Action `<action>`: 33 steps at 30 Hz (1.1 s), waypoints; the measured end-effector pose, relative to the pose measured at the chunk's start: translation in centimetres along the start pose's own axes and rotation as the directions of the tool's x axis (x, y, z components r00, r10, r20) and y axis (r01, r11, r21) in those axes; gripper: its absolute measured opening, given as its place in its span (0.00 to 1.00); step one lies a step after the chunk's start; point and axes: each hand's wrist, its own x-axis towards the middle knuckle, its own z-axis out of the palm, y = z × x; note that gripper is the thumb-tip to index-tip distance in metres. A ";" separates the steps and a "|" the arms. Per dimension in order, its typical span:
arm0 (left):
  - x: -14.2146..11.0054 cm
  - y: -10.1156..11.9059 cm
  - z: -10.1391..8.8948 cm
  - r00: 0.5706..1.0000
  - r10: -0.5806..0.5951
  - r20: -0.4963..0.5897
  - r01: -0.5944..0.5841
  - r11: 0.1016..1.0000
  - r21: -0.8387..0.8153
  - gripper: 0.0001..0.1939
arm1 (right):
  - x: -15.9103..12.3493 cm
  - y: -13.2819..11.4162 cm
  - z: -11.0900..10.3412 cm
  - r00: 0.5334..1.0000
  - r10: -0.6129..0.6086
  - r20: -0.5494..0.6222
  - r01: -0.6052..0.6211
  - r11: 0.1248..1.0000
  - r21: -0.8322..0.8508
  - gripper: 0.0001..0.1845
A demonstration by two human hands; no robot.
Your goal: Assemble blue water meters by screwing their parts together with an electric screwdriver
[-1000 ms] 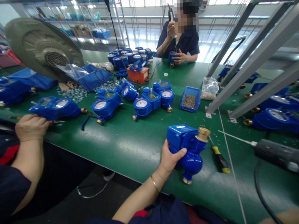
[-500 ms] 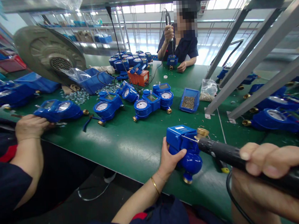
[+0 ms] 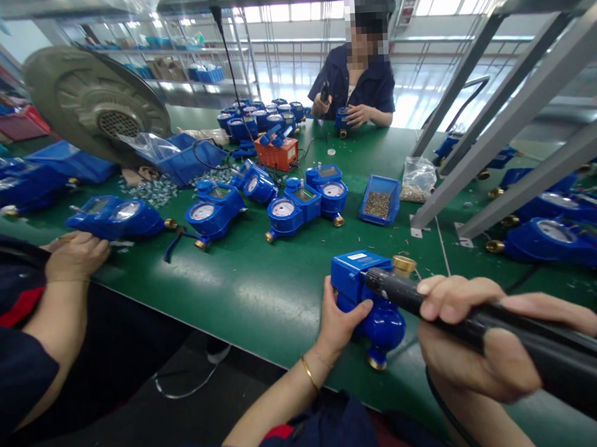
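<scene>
My left hand (image 3: 340, 321) grips a blue water meter (image 3: 367, 296) that lies on its side on the green table (image 3: 262, 285), its brass fitting (image 3: 404, 265) pointing up and to the right. My right hand (image 3: 477, 337) is wrapped round a black electric screwdriver (image 3: 488, 323). The tool's front end rests against the top of the meter's blue box. Its black cable (image 3: 441, 403) hangs below my wrist.
A person's hand (image 3: 75, 256) at the left rests by another blue meter (image 3: 113, 218). Several meters (image 3: 282, 207), a blue tray of screws (image 3: 380, 198), a plastic bag (image 3: 416, 176) and an orange box (image 3: 276, 151) lie further back. Another person (image 3: 361, 80) works opposite. Grey frame bars (image 3: 503, 113) slant at the right.
My right hand has brought the screwdriver in from the right until its front end meets the meter. The person opposite has lowered their tool to the table.
</scene>
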 end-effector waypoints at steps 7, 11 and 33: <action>-0.1 0.3 -0.1 1.000 0.018 0.009 -0.019 0.999 0.035 0.31 | -0.4 0.4 1.2 0.992 0.057 -0.117 -0.033 0.980 0.195 0.14; -0.1 0.4 -0.2 0.999 0.009 0.038 -0.009 1.000 0.009 0.32 | -0.5 -0.8 0.6 0.997 0.069 -0.038 -0.058 0.969 0.238 0.15; -1.3 -0.1 0.3 0.998 0.004 0.064 -0.018 0.976 0.215 0.32 | -0.1 0.9 -1.5 0.976 0.059 -0.210 0.011 0.949 0.316 0.19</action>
